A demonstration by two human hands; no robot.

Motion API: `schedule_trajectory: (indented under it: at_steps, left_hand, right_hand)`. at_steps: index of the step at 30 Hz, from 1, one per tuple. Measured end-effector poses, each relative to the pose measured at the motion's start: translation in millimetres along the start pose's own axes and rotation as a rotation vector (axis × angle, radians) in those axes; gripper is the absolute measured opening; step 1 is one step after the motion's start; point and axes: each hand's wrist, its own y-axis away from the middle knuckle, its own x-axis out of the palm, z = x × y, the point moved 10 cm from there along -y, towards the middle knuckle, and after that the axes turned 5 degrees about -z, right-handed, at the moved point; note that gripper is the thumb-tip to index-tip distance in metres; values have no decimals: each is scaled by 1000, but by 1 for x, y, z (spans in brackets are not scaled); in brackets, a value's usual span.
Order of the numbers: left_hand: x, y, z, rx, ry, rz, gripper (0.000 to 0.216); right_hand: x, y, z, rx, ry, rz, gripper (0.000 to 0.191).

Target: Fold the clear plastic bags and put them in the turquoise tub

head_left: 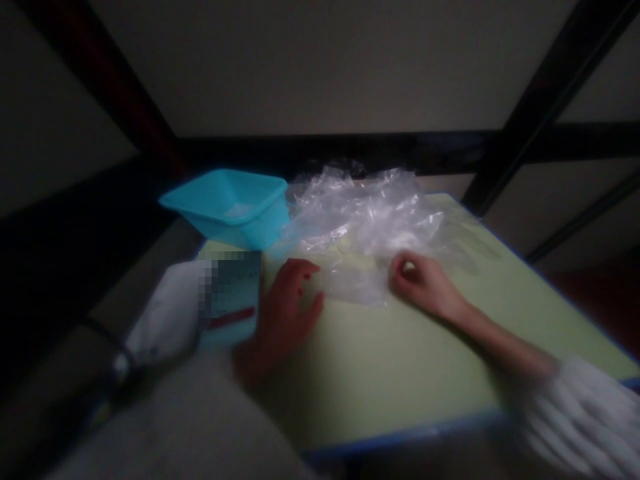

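A heap of clear plastic bags [360, 213] lies at the far side of a pale green table [400, 360]. My left hand [287, 310] rests on the table at the near edge of the plastic, its fingers curled and spread. My right hand [425, 283] is closed in a pinch at the edge of the plastic sheet, thumb and fingers together. A turquoise plastic basin [227, 203] stands at the table's far left corner.
A packet with a red stripe [233, 297] lies just left of my left hand, with something white [165, 317] beside it. Dark metal frame bars [540, 100] run behind the table. The table has a blue edge [400, 437].
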Motion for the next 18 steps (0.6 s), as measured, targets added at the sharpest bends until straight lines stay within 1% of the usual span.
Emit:
schedule_trajectory:
  at_steps: [2, 5, 7, 9, 12, 15, 18]
  left_hand:
    - [13, 8, -24, 141, -28, 123, 32]
    - [39, 21, -54, 321, -75, 329, 45]
    - [56, 27, -68, 411, -77, 434, 56]
    - [71, 30, -74, 457, -73, 511, 64]
    - [88, 34, -71, 467, -85, 594, 67]
    - [95, 38, -64, 469, -103, 639, 66]
    - [97, 40, -60, 471, -120, 666, 64]
  right_hand:
    - [-5, -2, 5, -144, 80, 31, 9]
    - [-5, 6, 17, -430, 159, 147, 22]
    - [-4, 13, 18, -537, 192, 206, 28]
    - [-2, 16, 14, -567, 227, 241, 30]
    - [2, 18, 11, -584, 294, 261, 31]
    - [4, 18, 13, -607, 349, 256, 33]
    - [5, 18, 16, -630, 375, 262, 33]
